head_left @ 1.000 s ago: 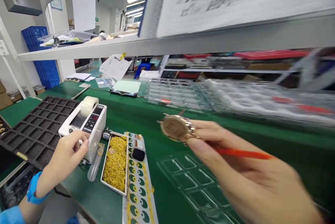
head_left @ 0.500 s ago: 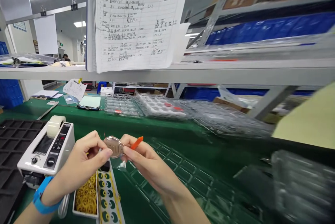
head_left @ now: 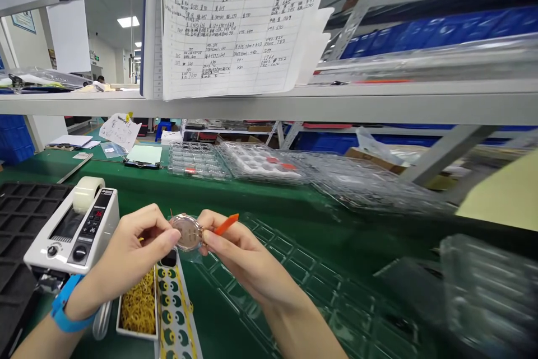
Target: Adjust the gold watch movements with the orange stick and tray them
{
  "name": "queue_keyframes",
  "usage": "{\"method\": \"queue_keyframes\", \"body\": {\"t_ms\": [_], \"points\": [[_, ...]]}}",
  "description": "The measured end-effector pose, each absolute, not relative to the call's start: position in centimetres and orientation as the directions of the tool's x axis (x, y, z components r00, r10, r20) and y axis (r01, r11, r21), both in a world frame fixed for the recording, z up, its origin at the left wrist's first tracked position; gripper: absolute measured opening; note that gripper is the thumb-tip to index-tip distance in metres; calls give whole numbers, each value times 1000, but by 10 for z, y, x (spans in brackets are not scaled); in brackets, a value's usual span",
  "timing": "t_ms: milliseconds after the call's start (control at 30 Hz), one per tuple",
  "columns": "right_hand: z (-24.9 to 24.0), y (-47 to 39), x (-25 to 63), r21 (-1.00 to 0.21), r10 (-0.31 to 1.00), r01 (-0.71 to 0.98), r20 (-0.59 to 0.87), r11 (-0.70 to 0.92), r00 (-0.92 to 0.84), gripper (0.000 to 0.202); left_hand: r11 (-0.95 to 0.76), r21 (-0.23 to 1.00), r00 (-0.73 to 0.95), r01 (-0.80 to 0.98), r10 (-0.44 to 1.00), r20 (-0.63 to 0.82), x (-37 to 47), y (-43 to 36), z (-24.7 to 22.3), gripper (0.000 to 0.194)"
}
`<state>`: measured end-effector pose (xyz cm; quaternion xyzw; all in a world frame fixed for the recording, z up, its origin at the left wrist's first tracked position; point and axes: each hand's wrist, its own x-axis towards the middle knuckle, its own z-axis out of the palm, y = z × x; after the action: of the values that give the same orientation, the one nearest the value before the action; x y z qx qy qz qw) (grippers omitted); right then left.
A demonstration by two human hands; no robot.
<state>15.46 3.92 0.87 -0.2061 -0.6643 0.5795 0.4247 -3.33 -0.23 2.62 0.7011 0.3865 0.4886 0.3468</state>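
The task's thing, a round, rose-toned watch, is held up off the green tabletop, to the right of the white tape dispenser. The left hand has thumb and forefinger closed on the edge nearer the dispenser; the right hand is clamped on the opposite edge, with an orange tag poking out above its fingers.

Judging by its look, the watch should be light enough for two fingertips yet dense for its size. The case seems stiff and won't give under a pinch; whatever strap or bracelet it has is mostly hidden by the right hand, so I can't tell how that part bends. The broad face turned to the wearer is glossy (a bright glare runs along its rim), so it is probably slippery and quick to show scratches or prints. The safest hold would be at the outer rim, two edges at once, keeping fingertips off the polished middle.

Nearer the wearer and right of the dispenser is a white box of yellow rings; farther right lies a clear compartment tray.
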Motion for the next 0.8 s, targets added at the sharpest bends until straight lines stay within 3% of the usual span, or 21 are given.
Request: {"method": "queue_keyframes", "body": {"t_ms": [467, 700, 800], "points": [[8, 41, 153, -947, 761, -189, 320, 259, -564, 43, -482, 813, 174, 327, 876, 450, -28, -1, 23, 28], [6, 41, 155, -944, 786, -181, 330, 276, -523, 44, -465, 578, 17, 671, 788, 615, -34, 0, 24, 29], [4, 42, 156, -946, 792, -208, 323, 250, -517, 42, -543, 503, -33, 672, 657, 753, -41, 0, 25, 20]]}}
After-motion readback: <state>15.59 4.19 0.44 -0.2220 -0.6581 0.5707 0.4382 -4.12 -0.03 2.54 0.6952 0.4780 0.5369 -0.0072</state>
